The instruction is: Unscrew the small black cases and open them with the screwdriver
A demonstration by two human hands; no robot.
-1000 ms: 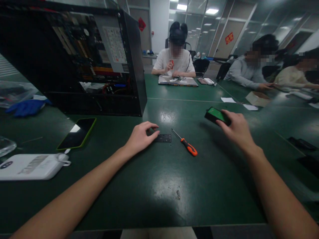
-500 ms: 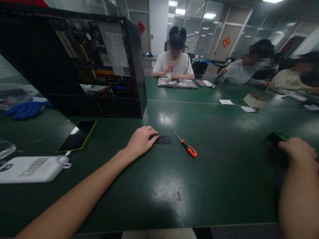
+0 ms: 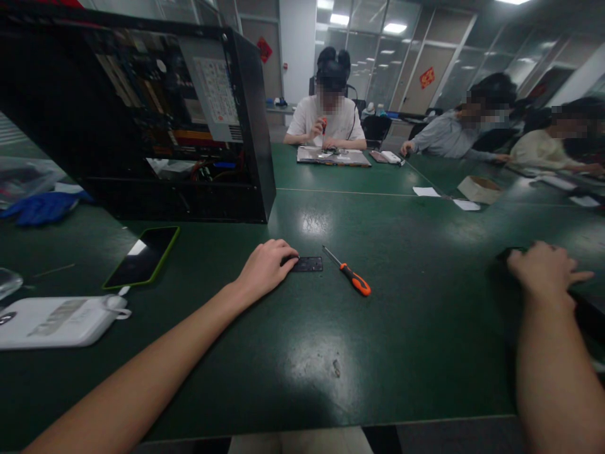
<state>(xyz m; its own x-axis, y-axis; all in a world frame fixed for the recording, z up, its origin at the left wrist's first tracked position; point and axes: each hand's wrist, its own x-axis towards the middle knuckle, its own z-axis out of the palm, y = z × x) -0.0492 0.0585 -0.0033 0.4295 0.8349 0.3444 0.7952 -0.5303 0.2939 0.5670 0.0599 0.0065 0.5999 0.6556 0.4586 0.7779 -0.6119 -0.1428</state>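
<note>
My left hand (image 3: 265,267) rests on the green table, thumb and fingers closed on the left end of a small flat black rectangular piece (image 3: 309,264) with tiny light spots. Just right of that piece lies a screwdriver (image 3: 355,280) with an orange and black handle, its tip pointing up and left. Far to the right, my right hand (image 3: 541,271) is over a dark object (image 3: 507,254), most of which it covers. One finger sticks out to the right; the others, curled toward the object, are partly hidden and slightly blurred.
An open black computer case (image 3: 255,126) stands at the left. Near it lie a green-edged phone (image 3: 144,257), a white power bank (image 3: 61,321) and a blue glove (image 3: 42,208). Across the table, a person (image 3: 326,116) works on a flat panel (image 3: 333,156); an open box (image 3: 479,189) sits right.
My right hand has moved left and slightly up with the dark object, now more covered by the hand. The left hand keeps its hold, and the view has shifted slightly.
</note>
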